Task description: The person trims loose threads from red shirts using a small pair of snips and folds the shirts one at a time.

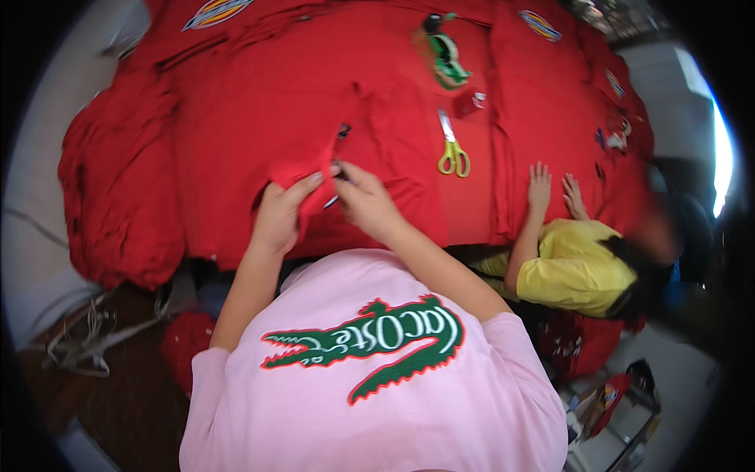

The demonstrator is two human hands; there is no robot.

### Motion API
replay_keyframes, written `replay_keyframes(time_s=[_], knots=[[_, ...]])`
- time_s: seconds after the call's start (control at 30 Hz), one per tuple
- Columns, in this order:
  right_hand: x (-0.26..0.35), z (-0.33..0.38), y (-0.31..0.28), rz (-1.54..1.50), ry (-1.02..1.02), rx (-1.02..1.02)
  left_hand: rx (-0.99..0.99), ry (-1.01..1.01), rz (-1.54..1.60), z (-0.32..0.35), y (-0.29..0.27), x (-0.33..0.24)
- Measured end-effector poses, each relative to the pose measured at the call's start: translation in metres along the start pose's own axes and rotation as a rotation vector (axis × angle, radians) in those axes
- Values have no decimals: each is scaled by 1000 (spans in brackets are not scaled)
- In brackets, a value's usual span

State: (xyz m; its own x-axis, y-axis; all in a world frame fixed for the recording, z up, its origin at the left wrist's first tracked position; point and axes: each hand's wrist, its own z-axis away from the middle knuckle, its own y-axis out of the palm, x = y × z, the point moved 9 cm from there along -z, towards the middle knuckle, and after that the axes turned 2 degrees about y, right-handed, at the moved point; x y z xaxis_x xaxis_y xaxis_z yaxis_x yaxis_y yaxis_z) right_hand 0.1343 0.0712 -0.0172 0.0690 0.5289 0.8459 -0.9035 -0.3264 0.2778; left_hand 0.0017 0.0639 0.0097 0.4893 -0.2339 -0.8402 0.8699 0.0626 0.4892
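Observation:
Red garments (259, 102) cover the table in front of me. My left hand (281, 216) is closed on a folded part of a red garment (295, 170), lifted at the near side of the table. Against the raised strip of that cloth, my right hand (366, 203) is closed in a pinch. By its fingers shows a small dark item with a pale tip (331, 202), too small to name. A little dark piece (344, 130) lies on the cloth just beyond my hands. Yellow-handled scissors (452, 149) lie to the right, blades pointing away.
Beyond the scissors are a small red box (469, 102) and a green tape dispenser (448, 63). At the right, a person in a yellow shirt (582, 263) rests both hands on the red cloth. Bunched red cloth (118, 189) hangs over the left edge; cables (82, 338) lie below.

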Motion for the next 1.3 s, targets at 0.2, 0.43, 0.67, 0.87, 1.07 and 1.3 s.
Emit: replay_keyframes(time_s=[0.2, 0.43, 0.67, 0.87, 1.07, 1.3], knots=[[0, -31, -70, 367, -556, -385, 164, -120, -52, 3, -18, -30], [-3, -99, -176, 478, -411, -919, 329, 60, 694, -37, -50, -69], [0, -106, -175, 0, -42, -534, 572, -115, 49, -1, -30, -52], [99, 15, -185, -647, -399, 112, 409, 275, 146, -1, -154, -171], [197, 45, -114, -683, -710, 495, 452, 320, 365, -67, -158, -213], [172, -110, -190, -559, -554, -200, 281, -5, 368, -218, -179, -143]])
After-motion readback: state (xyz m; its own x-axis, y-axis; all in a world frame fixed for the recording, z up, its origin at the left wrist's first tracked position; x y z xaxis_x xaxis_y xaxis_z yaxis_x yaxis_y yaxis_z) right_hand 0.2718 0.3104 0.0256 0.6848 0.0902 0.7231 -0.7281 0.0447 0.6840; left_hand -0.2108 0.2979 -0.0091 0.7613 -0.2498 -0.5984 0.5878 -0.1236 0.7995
